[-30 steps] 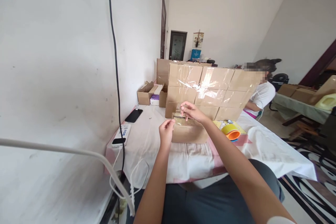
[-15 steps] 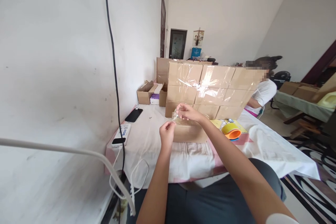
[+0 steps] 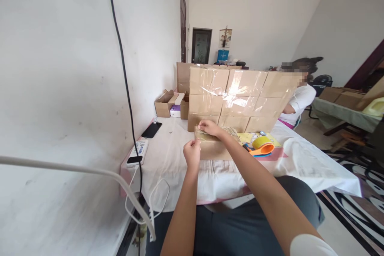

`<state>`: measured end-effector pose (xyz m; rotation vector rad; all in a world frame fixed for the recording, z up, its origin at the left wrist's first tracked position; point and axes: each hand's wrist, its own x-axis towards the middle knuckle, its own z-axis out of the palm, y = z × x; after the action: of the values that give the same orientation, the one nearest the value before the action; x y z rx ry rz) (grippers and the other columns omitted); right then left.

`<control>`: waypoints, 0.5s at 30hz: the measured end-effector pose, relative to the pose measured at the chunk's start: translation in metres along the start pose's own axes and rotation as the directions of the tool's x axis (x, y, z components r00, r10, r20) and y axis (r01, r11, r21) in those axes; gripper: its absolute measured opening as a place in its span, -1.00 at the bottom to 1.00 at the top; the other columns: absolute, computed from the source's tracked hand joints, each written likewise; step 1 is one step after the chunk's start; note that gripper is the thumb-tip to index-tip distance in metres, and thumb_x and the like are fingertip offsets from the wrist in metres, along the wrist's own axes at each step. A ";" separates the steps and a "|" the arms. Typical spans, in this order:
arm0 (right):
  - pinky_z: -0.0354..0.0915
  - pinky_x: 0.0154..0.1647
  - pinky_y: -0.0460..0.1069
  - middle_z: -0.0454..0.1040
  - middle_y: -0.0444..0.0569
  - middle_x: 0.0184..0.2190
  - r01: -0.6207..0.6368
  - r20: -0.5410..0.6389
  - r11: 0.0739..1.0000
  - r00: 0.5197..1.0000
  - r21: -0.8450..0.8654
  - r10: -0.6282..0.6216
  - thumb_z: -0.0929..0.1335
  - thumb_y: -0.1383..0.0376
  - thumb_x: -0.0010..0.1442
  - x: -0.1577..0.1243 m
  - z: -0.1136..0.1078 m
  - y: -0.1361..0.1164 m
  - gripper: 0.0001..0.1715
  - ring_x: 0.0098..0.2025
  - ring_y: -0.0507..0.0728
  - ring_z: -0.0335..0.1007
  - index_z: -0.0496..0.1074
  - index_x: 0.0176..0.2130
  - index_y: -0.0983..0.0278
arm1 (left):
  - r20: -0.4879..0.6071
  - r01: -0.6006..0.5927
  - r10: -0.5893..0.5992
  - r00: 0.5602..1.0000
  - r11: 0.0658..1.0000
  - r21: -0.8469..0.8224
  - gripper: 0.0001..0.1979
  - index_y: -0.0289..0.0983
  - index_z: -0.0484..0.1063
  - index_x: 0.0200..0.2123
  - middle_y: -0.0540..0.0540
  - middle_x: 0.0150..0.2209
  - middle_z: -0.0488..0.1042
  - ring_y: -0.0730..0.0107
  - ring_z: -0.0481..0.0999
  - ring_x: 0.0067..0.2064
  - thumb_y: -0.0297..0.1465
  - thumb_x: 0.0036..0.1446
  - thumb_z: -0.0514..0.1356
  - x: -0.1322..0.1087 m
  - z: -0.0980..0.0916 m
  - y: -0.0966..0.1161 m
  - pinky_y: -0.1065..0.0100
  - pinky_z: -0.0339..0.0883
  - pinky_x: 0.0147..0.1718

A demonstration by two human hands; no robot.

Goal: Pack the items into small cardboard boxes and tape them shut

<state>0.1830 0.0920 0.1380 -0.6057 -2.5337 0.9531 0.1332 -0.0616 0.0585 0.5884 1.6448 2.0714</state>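
A small cardboard box (image 3: 214, 151) with clear tape over its top lies at the table's front, just ahead of me. My right hand (image 3: 210, 127) is at the top's left end, its fingers bent and pinched on the clear tape. At the front left corner, my left hand (image 3: 192, 153) is closed in a pinch, its fingertips touching the box edge; the tape in them is hard to make out. To the right of the box lies an orange-handled tape dispenser (image 3: 264, 149) with a yellow roll.
Taped cardboard boxes (image 3: 240, 98) form a wall behind the small box. On the left are a phone (image 3: 151, 130), a white power strip (image 3: 138, 153) and a hanging black cable (image 3: 123, 60). An open carton (image 3: 164, 106) stands farther back. Another person (image 3: 300, 100) sits beyond the boxes.
My right hand has come down onto the box top, and the tape held up between my hands now lies lower. My left hand has barely moved. More of the orange dispenser shows.
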 end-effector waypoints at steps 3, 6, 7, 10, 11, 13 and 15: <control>0.21 -0.23 -0.04 0.47 -0.08 -0.38 -0.013 -0.002 0.998 1.000 -0.057 0.013 0.31 0.29 0.22 0.003 0.003 0.000 -0.86 -0.32 0.07 0.34 0.42 -0.36 0.29 | -0.011 0.026 -0.027 1.000 1.000 -0.009 -0.69 -0.26 0.40 -0.59 0.05 -0.65 0.27 0.47 0.23 -0.55 -0.17 0.02 0.25 0.000 0.001 -0.002 0.41 0.07 -0.50; 0.21 -0.25 -0.06 0.48 -0.08 -0.37 -0.032 -0.009 0.993 0.999 -0.112 0.031 0.32 0.30 0.24 0.006 0.006 0.002 -0.84 -0.32 0.06 0.35 0.42 -0.38 0.29 | -0.009 0.063 -0.063 0.998 0.998 -0.024 -0.70 -0.27 0.42 -0.56 0.07 -0.66 0.25 0.49 0.20 -0.57 -0.16 0.00 0.25 0.004 0.002 -0.004 0.42 0.05 -0.53; 0.21 -0.26 -0.06 0.49 -0.07 -0.35 -0.041 -0.016 0.991 0.999 -0.130 0.039 0.32 0.31 0.24 0.006 0.007 0.002 -0.83 -0.31 0.06 0.36 0.42 -0.39 0.29 | -0.006 0.074 -0.074 0.997 0.997 -0.029 -0.70 -0.27 0.41 -0.57 0.08 -0.66 0.23 0.51 0.19 -0.57 -0.16 -0.01 0.25 0.004 0.002 -0.005 0.43 0.03 -0.53; 0.21 -0.28 -0.06 0.51 -0.05 -0.35 -0.083 -0.046 0.979 0.996 -0.186 0.076 0.36 0.24 0.25 0.006 0.010 0.002 -0.79 -0.31 0.08 0.38 0.42 -0.40 0.29 | 0.008 0.103 -0.103 0.995 0.994 -0.043 -0.70 -0.26 0.33 -0.61 0.10 -0.67 0.18 0.54 0.13 -0.58 -0.18 -0.04 0.26 0.005 0.001 -0.005 0.44 -0.02 -0.55; 0.21 -0.29 -0.06 0.51 -0.03 -0.34 -0.103 -0.068 0.973 0.994 -0.207 0.090 0.38 0.19 0.24 0.005 0.011 0.001 -0.77 -0.31 0.09 0.38 0.42 -0.37 0.29 | 0.014 0.111 -0.110 0.994 0.993 -0.046 -0.69 -0.26 0.30 -0.62 0.11 -0.67 0.16 0.56 0.11 -0.59 -0.18 -0.05 0.26 0.005 0.001 -0.005 0.44 -0.04 -0.56; 0.22 -0.29 -0.04 0.50 0.02 -0.27 -0.141 -0.125 0.958 0.986 -0.248 0.113 0.42 0.10 0.22 0.004 0.011 0.000 -0.70 -0.27 0.12 0.39 0.43 -0.28 0.30 | 0.029 0.121 -0.119 0.992 0.992 -0.046 -0.67 -0.24 0.25 -0.62 0.12 -0.67 0.11 0.58 0.07 -0.59 -0.17 -0.06 0.25 0.003 0.000 -0.003 0.44 -0.08 -0.57; 0.22 -0.28 -0.03 0.49 0.05 -0.22 -0.167 -0.169 0.942 0.978 -0.291 0.121 0.44 0.05 0.20 0.003 0.011 -0.001 -0.62 -0.24 0.14 0.38 0.41 -0.20 0.30 | 0.042 0.123 -0.121 0.992 0.992 -0.032 -0.64 -0.24 0.23 -0.61 0.13 -0.66 0.09 0.58 0.05 -0.59 -0.12 -0.06 0.25 0.002 0.000 -0.002 0.45 -0.10 -0.58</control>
<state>0.1755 0.0871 0.1311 -0.9277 -2.5446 0.5384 0.1317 -0.0606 0.0566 0.5017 1.5789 1.9837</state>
